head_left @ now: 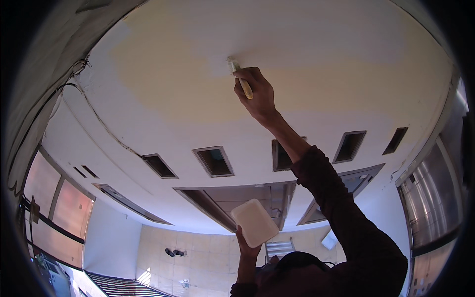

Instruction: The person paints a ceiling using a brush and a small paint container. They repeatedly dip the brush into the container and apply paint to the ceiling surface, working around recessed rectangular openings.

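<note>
Left hand: the left hand is low and near, in the middle of the lower edge. It is raised with the fingers closed under a flat white tray, which it holds up from below.
Tray position: the tray is tilted, well apart from the ceiling and far below the other hand.
Right arm: a dark red sleeve comes up from the lower right and the forearm stretches up and to the left.
Right hand: the right hand is closed firmly around the yellow handle of a brush.
Brush axis: the handle points down and right into the palm; the pale bristle end points up and left, and it touches the ceiling.
Key relation: the right hand is the one at the ceiling.
Ceiling surface: around the bristles the ceiling is whitish, with a broad yellowish area to the left and the right.
Farther: dark rectangular openings stand in a row, and beyond them is a tiled wall.
</note>
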### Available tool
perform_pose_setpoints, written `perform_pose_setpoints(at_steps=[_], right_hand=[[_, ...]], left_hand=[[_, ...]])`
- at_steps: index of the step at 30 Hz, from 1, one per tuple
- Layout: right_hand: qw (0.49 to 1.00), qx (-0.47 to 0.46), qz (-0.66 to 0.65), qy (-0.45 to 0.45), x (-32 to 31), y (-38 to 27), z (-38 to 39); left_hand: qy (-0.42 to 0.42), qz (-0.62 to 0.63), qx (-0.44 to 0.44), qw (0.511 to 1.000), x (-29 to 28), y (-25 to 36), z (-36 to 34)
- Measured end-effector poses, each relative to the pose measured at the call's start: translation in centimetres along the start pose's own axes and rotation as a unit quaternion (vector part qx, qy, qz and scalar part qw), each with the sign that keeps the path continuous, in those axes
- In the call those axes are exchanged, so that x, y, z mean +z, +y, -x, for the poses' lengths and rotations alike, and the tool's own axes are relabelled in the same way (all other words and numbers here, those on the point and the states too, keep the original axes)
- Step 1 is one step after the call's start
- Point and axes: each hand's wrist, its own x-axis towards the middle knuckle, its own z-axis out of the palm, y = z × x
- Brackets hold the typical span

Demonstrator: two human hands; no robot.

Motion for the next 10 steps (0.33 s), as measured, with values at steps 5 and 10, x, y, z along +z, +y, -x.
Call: perform_pose_setpoints(at_steps=[5, 10], right_hand=[[1.000, -0.008, 0.023, 0.005, -3.8, 2.3, -0.3], [1.000, 0.002, 0.030, -0.002, -7.9, 4.6, -0.8]], left_hand=[[-0.024, 0.058, -0.020, 0.998, -1.1, -0.8, -0.7], [-0.027, 0.077, -0.036, 0.996, -0.3, -1.3, -0.9]])
